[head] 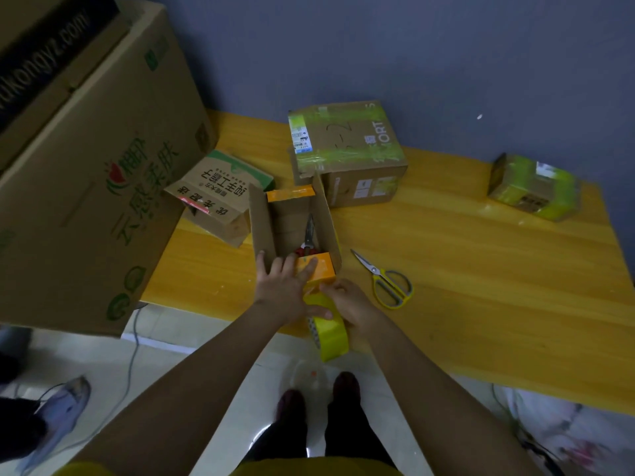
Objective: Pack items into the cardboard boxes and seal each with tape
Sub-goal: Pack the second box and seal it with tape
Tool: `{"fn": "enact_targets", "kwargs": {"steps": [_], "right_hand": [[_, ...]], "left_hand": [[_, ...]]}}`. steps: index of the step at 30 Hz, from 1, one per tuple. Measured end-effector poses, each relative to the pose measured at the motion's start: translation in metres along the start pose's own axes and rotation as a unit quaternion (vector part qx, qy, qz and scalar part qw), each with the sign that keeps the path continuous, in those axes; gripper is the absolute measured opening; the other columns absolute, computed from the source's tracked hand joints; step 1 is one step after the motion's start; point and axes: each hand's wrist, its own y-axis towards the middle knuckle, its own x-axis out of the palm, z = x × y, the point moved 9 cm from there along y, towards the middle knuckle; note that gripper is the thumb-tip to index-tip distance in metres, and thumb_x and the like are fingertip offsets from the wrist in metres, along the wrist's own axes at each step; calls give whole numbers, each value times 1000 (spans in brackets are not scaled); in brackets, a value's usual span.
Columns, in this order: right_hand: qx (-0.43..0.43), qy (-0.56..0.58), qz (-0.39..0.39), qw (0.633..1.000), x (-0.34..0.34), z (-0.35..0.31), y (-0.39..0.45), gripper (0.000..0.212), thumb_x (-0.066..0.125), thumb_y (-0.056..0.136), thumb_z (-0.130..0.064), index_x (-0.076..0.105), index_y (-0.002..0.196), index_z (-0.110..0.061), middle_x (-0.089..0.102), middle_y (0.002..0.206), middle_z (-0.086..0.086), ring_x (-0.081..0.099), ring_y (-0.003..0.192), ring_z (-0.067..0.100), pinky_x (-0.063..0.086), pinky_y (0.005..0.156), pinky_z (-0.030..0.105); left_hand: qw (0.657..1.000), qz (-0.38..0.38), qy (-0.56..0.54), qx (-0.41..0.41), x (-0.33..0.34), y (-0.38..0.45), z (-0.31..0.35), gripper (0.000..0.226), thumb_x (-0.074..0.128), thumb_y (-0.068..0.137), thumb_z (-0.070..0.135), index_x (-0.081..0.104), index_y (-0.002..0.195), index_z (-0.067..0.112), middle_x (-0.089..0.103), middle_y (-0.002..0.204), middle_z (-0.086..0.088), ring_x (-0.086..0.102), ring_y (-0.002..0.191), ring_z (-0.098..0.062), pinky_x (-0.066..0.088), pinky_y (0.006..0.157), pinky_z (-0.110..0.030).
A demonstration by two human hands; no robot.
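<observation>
Carton (263,221) on yellow table (464,269) — flaps up, taping in hand.

Red-handled scissors (308,237) lie inside the open carton. Left hand (287,281) presses with straight fingers on the near orange flap (318,267); right hand (347,302) curls round a roll of yellow tape (330,334) at the table's near edge. Yellow-handled scissors (386,280) lie just right of the carton. Behind it — a taped box (347,149); far right, a small wrapped parcel (534,185); left, a printed box (216,197) beside a large carton (96,166).
</observation>
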Motion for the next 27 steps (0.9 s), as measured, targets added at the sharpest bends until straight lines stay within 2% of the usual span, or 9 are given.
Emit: {"fn": "enact_targets", "kwargs": {"steps": [4, 9, 13, 15, 17, 19, 21, 23, 27], "right_hand": [[50, 94, -22, 994, 11, 9, 0, 19, 63, 91, -34, 55, 103, -21, 62, 116, 11, 61, 106, 30, 50, 96, 50], [25, 121, 1, 992, 14, 7, -6, 16, 63, 91, -25, 55, 103, -18, 63, 114, 14, 61, 104, 31, 50, 87, 42], [4, 138, 20, 990, 13, 1, -16, 14, 62, 92, -19, 59, 103, -11, 61, 110, 16, 58, 96, 26, 42, 68, 28], [6, 135, 28, 990, 11, 1, -19, 13, 59, 95, -17, 60, 104, -8, 59, 120, 22, 57, 102, 31, 36, 61, 27], [11, 132, 41, 990, 11, 2, -18, 6, 58, 95, -16, 58, 98, -10, 57, 126, 23, 55, 113, 37, 38, 58, 28], [12, 134, 59, 989, 12, 3, -14, 5, 59, 94, -15, 57, 90, -13, 61, 115, 21, 55, 115, 39, 43, 63, 32], [8, 134, 73, 988, 11, 3, -12, 6, 62, 91, -17, 58, 88, -14, 60, 99, 10, 58, 99, 30, 40, 63, 29], [-9, 127, 94, 987, 9, 4, -11, 7, 65, 90, -19, 61, 89, -13, 59, 97, 5, 54, 91, 18, 38, 66, 26], [-37, 89, 143, 985, 6, 6, -15, 22, 65, 89, -38, 70, 94, -16, 67, 101, 5, 59, 96, 20, 42, 79, 30]], "left_hand": [[1000, 10, 0, 5, -1, -1, -2, 111, 30, 64, 93, -5, 152, 34, 12, 158, -8, 15, 143, -32, -1, 115, -60], [999, -31, -33, 29, 0, -2, -7, 100, 30, 72, 87, 2, 153, 36, 15, 156, -8, 17, 141, -33, 3, 115, -56], [996, 23, -86, 27, -25, 14, -16, 64, 47, 89, 61, 32, 143, 29, 37, 140, -8, 32, 131, -31, 21, 109, -45], [995, 27, -93, 26, -30, 24, -10, 65, 62, 88, 43, 31, 139, 19, 39, 139, -10, 35, 130, -31, 29, 106, -42], [993, -17, -115, 35, -24, 34, 0, 73, 70, 84, 30, 27, 141, 14, 40, 139, -12, 40, 129, -33, 40, 99, -43], [989, -54, -122, 61, -20, 42, 9, 70, 72, 83, 26, 30, 138, 13, 45, 136, -12, 46, 123, -33, 47, 93, -45], [984, -83, -137, 77, -17, 46, 9, 65, 71, 84, 31, 34, 134, 13, 47, 132, -10, 48, 120, -32, 46, 91, -44], [975, -113, -169, 86, -11, 47, 8, 68, 69, 84, 37, 32, 135, 13, 47, 129, -9, 50, 116, -31, 45, 87, -42], [948, -118, -279, 98, -3, 49, 2, 68, 71, 84, 36, 31, 133, 11, 49, 120, -10, 51, 98, -24, 45, 73, -34]]}}
